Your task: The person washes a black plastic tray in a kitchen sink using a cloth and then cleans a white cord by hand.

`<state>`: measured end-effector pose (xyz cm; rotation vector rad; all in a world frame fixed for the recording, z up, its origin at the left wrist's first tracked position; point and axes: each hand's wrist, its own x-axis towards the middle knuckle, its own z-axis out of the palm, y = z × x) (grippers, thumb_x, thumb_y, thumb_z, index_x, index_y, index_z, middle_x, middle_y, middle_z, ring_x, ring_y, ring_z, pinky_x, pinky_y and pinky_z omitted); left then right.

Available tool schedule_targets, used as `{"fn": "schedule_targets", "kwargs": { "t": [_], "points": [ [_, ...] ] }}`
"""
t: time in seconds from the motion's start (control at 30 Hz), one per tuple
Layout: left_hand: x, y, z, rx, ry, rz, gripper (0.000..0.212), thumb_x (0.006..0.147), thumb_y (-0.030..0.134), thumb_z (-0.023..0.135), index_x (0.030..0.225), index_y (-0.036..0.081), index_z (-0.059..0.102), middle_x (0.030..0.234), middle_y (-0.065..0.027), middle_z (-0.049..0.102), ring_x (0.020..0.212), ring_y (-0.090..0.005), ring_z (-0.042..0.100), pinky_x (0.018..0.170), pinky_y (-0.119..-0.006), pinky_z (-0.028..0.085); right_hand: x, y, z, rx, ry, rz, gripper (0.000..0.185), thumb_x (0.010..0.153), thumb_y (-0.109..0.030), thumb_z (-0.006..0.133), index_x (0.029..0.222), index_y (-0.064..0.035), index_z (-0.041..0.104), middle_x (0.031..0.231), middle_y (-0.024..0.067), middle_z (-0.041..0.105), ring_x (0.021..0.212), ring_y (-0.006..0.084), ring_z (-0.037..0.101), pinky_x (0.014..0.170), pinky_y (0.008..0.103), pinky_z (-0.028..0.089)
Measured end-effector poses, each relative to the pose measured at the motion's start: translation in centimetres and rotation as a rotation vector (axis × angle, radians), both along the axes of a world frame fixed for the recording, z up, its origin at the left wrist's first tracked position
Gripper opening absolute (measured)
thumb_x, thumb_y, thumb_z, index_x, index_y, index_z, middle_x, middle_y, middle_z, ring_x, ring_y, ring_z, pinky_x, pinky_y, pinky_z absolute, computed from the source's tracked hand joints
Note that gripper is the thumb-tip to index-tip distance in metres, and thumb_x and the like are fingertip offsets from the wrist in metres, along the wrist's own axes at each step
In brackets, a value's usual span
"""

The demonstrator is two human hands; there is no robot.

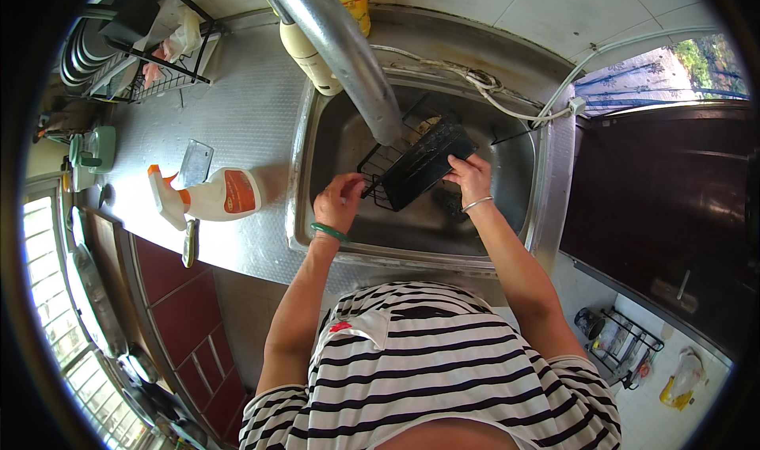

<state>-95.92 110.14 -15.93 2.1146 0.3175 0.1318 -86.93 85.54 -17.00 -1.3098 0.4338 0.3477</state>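
Over the stainless steel sink (344, 236) I hold a black wire rack (375, 166) with a long black panel (424, 168) along it, tilted. My right hand (472, 174) grips the panel's right end, thumb on its face. At the rack's lower left corner, my left hand (339, 200) has its fingertips pinched on the wire. Part of the rack is hidden behind the faucet spout (356, 76). Something tan (423, 130) shows behind the panel. A dark scrubber-like clump (448, 203) lies in the sink, partly behind my right hand.
On the counter left of the sink lie a white spray bottle (219, 196), a clear plastic piece (196, 162) and a handled tool (190, 243). A cream bottle (310, 58) and yellow jug (353, 2) stand behind the faucet. A cable (504, 110) runs along the sink's back edge.
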Motion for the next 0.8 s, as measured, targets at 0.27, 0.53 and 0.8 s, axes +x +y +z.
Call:
{"fn": "schedule_targets", "kwargs": {
  "t": [0.27,0.53,0.8],
  "points": [
    [-0.5,0.4,-2.7,-0.164,0.111,0.202,0.013,0.083,0.011,0.065,0.081,0.005,0.055,0.069,-0.0063,0.066,0.06,-0.0112,0.064,0.049,-0.025,0.048,0.0,-3.5,-0.7,0.253,0.047,-0.056,0.01,0.083,-0.006,0.06,0.093,-0.0051,0.063,0.091,0.0081,0.067,0.081,0.0209,0.065,0.074,0.0352,0.052],
    [-1.0,-0.2,-3.5,-0.065,0.193,0.036,0.019,0.085,0.015,0.062,0.1,0.006,0.056,0.078,-0.0105,0.067,0.071,-0.021,0.066,0.064,-0.028,0.05,-1.1,-5.3,-1.8,0.514,-0.027,-0.037,0.012,0.083,-0.003,0.056,0.093,-0.0056,0.062,0.092,0.0065,0.066,0.087,0.0242,0.064,0.079,0.0402,0.051],
    [-0.9,-1.0,-4.0,-0.857,0.226,0.073,0.035,0.089,0.016,0.059,0.117,-0.003,0.051,0.105,-0.0074,0.063,0.09,-0.0142,0.06,0.074,-0.029,0.051,-1.9,-4.6,-3.3,0.722,-0.003,-0.072,0.015,0.081,0.002,0.054,0.092,-0.0059,0.06,0.091,0.0071,0.066,0.091,0.0275,0.064,0.079,0.0455,0.053]
  ]
}}
